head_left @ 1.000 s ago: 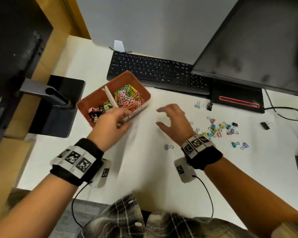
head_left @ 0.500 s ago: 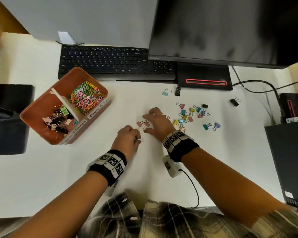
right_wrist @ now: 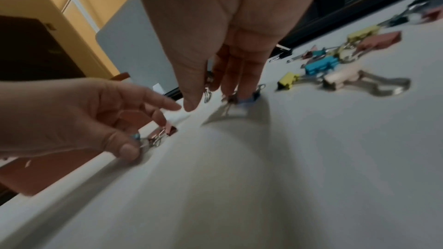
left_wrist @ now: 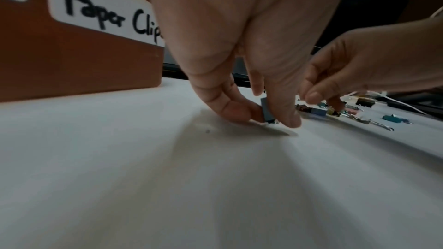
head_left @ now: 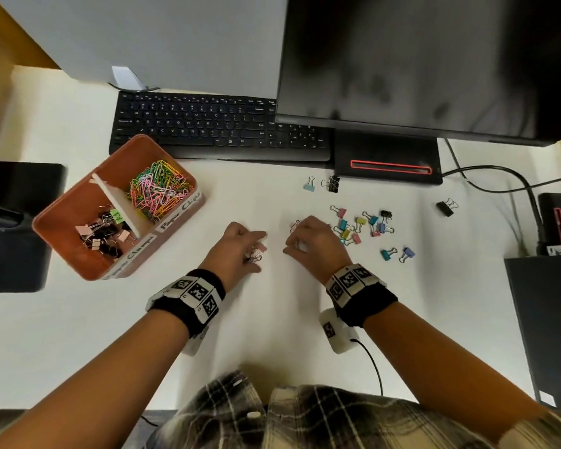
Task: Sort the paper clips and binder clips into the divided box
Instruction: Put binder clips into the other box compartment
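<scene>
Left hand (head_left: pixel 237 251) pinches a blue binder clip (left_wrist: pixel 266 110) on the white worktop (head_left: pixel 272 319); right hand (head_left: pixel 314 244), just beside it, fingers curled onto loose binder clips (head_left: pixel 363 226). Divided box (head_left: pixel 78 254) sits left of the left hand, keyboard (head_left: pixel 208 124) and monitor (head_left: pixel 434 59) beyond.

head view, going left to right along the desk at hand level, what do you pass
divided box → left hand pinching binder clips → right hand → loose cluster of coloured binder clips → lone black binder clip
</scene>
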The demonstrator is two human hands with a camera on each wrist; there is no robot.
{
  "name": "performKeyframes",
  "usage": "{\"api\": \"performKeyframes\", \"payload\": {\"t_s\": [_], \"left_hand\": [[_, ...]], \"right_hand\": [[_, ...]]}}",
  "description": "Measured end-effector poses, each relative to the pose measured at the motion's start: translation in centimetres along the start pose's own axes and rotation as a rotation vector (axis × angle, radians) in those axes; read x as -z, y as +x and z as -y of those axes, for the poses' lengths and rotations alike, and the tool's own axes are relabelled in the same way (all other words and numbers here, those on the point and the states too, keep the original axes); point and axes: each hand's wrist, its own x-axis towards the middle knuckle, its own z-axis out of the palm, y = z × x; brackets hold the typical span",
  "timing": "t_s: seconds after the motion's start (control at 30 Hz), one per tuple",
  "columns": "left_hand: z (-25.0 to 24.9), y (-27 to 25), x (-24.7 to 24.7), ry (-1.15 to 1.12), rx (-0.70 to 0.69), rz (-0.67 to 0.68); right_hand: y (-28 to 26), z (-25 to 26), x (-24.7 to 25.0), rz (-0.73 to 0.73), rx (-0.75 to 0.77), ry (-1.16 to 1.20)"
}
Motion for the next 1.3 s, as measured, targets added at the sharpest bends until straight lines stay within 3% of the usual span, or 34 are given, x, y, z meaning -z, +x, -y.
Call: {"api": "performKeyframes", "payload": {"t_s": [0.1,0.3,0.53,0.77,0.97,1.1,1.2,1.3], "left_hand": [[-0.3,0.4,-0.6,0.057,0.036,-0.028],[0.0,0.5,-1.8,0.104,0.026,-0.201],[0.9,-0.5,-0.4,0.058,0.025,-0.260],[1.1,-6.2,6.9,0.047,-0.065,-0.459],[5.1,-10.2,15.5,-0.075,0.148,-0.666],[6.5,-10.9,17.7,-0.467,0.261,-0.602],[5.9,-11.4,18.1,-0.405,0.263,-0.573],[3.5,-11.0,17.4,-0.323,0.138,-0.622]], "right_hand": [[0.8,-0.7,1.1,-0.075,-0.012,-0.053],[2.7,0.2,0.5,0.132,-0.089,-0.087],[2.4,1.5,-0.7,0.193,-0.053,-0.056],[2.1,6.8,-1.7,0.074,0.125,0.138],[4.5,17.5,-3.5,0.072,0.410,0.236],[6.0,23.9,-5.9,0.151,0.454,0.237],[6.1,24.5,-6.2,0.169,0.439,0.230],[4.8,21.0,-4.7,0.088,0.448,0.224]]}}
